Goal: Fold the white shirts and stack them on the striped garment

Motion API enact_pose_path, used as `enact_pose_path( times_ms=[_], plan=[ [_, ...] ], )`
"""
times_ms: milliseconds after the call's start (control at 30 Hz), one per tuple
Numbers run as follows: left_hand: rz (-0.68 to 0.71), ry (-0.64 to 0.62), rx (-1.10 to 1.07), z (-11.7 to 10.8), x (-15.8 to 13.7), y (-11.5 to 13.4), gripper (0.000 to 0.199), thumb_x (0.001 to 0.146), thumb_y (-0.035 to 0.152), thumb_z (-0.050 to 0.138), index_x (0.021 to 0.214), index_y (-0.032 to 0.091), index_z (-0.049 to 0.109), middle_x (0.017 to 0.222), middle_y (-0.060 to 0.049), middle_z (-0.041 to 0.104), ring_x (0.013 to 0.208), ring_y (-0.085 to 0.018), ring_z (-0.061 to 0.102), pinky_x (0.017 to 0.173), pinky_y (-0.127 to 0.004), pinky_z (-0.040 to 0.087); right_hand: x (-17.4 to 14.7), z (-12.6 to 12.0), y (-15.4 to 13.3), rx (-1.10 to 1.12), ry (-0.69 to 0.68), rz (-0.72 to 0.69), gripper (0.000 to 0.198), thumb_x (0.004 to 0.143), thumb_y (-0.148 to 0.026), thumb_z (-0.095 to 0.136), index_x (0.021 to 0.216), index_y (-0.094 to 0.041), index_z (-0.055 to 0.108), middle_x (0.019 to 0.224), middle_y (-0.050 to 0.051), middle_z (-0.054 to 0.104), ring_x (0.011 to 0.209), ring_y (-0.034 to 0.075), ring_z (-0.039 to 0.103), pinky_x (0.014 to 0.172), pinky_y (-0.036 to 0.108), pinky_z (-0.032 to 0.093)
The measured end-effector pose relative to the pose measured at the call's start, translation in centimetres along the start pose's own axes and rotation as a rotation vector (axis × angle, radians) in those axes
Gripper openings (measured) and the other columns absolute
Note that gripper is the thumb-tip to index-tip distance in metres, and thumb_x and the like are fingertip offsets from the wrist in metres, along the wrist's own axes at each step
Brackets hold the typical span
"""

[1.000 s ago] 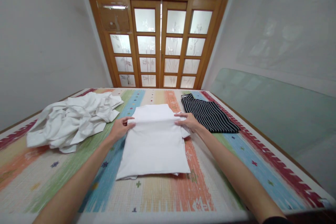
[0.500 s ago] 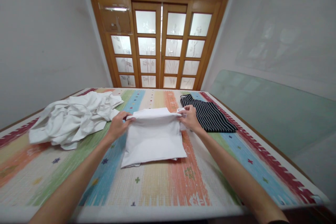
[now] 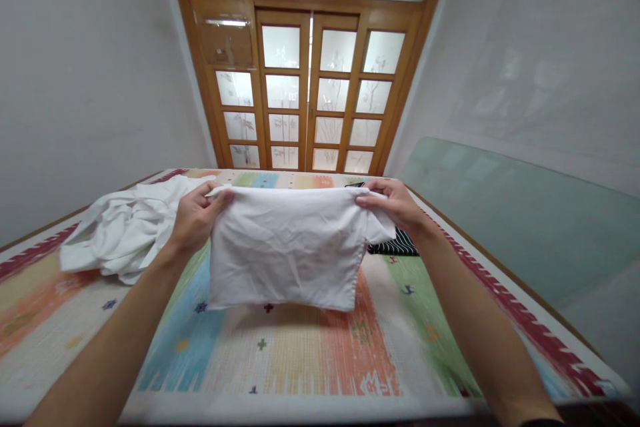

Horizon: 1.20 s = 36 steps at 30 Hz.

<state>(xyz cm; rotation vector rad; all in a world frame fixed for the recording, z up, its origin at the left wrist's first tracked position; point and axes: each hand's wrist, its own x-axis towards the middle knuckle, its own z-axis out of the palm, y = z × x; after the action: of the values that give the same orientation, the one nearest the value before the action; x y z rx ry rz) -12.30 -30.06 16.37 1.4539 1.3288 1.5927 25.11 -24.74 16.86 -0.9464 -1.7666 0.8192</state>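
Note:
A white garment, seemingly a shirt [image 3: 287,250], hangs folded and stretched between my hands above the patterned cloth [image 3: 295,353]. My left hand [image 3: 201,213] pinches its upper left corner between thumb and fingers. At the upper right, my right hand [image 3: 393,203] grips the same edge, and a short flap like a sleeve hangs below those fingers. The fabric shows light creases, and its lower edge hangs loose. Behind my right hand lies a black garment with white stripes [image 3: 397,243], mostly hidden by the hand and the white fabric.
A crumpled pile of white cloth [image 3: 125,230] lies on the left of the table, close to my left forearm. Along the right side leans a pale green panel [image 3: 515,213]. Wooden doors with glass panes [image 3: 305,87] stand beyond the far edge.
The white shirt has been lifted from the table and drawn wider, its upper edge raised. My hands have moved apart and upward, and the right one now covers much of the striped garment.

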Motion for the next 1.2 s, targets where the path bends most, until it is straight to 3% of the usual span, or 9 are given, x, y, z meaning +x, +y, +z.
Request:
enact_pose_path(
  times_ms=[133,300,400,567,667,800,1000,1100,1200],
  plan=[
    [-0.209,-0.076,0.017,1.6,1.7,-1.4,0.05,0.066,0.056,0.072,0.093,0.015,0.062,0.063,0.0,0.064,0.06,-0.018,0.061,0.052,-0.025,0.045,1.9,0.6,1.9,0.007,-0.128,0.196,0.041,0.063,-0.048,0.08,0.084,-0.016,0.069,0.072,0.003,0.067,0.06,0.013,0.058,0.054,0.023,0.043],
    [-0.492,-0.24,0.402,2.3,2.4,-9.1,0.044,0.055,0.047,0.08,0.078,0.014,0.063,0.051,0.001,0.059,0.052,-0.019,0.058,0.048,-0.026,0.042,1.9,2.9,9.1,-0.378,-0.254,0.331,0.021,0.054,-0.026,0.082,0.07,-0.017,0.071,0.067,0.002,0.069,0.067,0.019,0.063,0.067,0.029,0.049],
    [-0.505,-0.299,0.473,1.8,2.1,-13.0,0.038,0.06,0.042,0.075,0.083,0.016,0.06,0.046,0.004,0.055,0.046,-0.017,0.056,0.046,-0.026,0.042,0.8,4.0,11.8,-0.549,-0.262,0.254,0.017,0.057,-0.015,0.076,0.073,-0.019,0.072,0.08,0.004,0.073,0.081,0.023,0.067,0.081,0.033,0.05],
    [-0.318,-0.304,0.663,1.3,2.3,-14.4,0.035,0.065,0.039,0.068,0.091,0.018,0.06,0.06,0.001,0.062,0.053,-0.019,0.062,0.056,-0.029,0.047,-1.5,5.6,11.0,-0.586,-0.203,-0.061,0.026,0.072,-0.023,0.072,0.098,-0.019,0.072,0.114,0.01,0.07,0.115,0.028,0.059,0.106,0.046,0.038],
    [-0.055,-0.23,0.846,2.2,1.9,-13.9,0.035,0.069,0.034,0.063,0.1,0.016,0.061,0.094,-0.009,0.069,0.087,-0.025,0.067,0.082,-0.034,0.05,-3.9,7.5,9.2,-0.523,-0.385,-0.181,0.036,0.083,-0.036,0.067,0.115,-0.019,0.068,0.136,0.014,0.058,0.131,0.028,0.047,0.111,0.048,0.033],
    [0.178,-0.337,0.863,4.0,0.6,-14.2,0.045,0.083,0.041,0.049,0.118,0.015,0.057,0.129,-0.015,0.059,0.122,-0.027,0.053,0.109,-0.04,0.035,-8.4,9.9,7.0,-0.556,-0.654,-0.29,0.058,0.092,-0.046,0.056,0.142,-0.019,0.047,0.154,0.014,0.035,0.145,0.027,0.023,0.117,0.048,0.024],
    [0.193,-0.593,0.894,5.7,-0.7,-15.7,0.056,0.09,0.049,0.041,0.136,0.017,0.048,0.149,-0.014,0.044,0.142,-0.028,0.031,0.117,-0.046,0.017,-13.7,10.9,5.6,-0.6,-0.768,-0.465,0.055,0.1,-0.034,0.041,0.152,-0.021,0.027,0.155,0.009,0.034,0.147,0.021,0.015,0.12,0.045,0.021],
    [0.203,-0.591,0.887,6.3,-0.1,-15.9,0.055,0.092,0.048,0.038,0.136,0.018,0.048,0.145,-0.013,0.049,0.139,-0.028,0.036,0.117,-0.047,0.017,-14.7,11.4,5.5,-0.654,-0.722,-0.47,0.053,0.101,-0.031,0.039,0.151,-0.02,0.03,0.153,0.008,0.038,0.146,0.02,0.022,0.119,0.044,0.023],
    [0.236,-0.585,0.827,7.0,1.0,-15.8,0.051,0.093,0.045,0.036,0.131,0.018,0.054,0.136,-0.013,0.058,0.129,-0.027,0.049,0.113,-0.044,0.027,-15.1,12.5,5.7,-0.723,-0.643,-0.474,0.05,0.1,-0.029,0.04,0.148,-0.016,0.036,0.15,0.011,0.043,0.143,0.021,0.03,0.118,0.043,0.028]
  ],
)
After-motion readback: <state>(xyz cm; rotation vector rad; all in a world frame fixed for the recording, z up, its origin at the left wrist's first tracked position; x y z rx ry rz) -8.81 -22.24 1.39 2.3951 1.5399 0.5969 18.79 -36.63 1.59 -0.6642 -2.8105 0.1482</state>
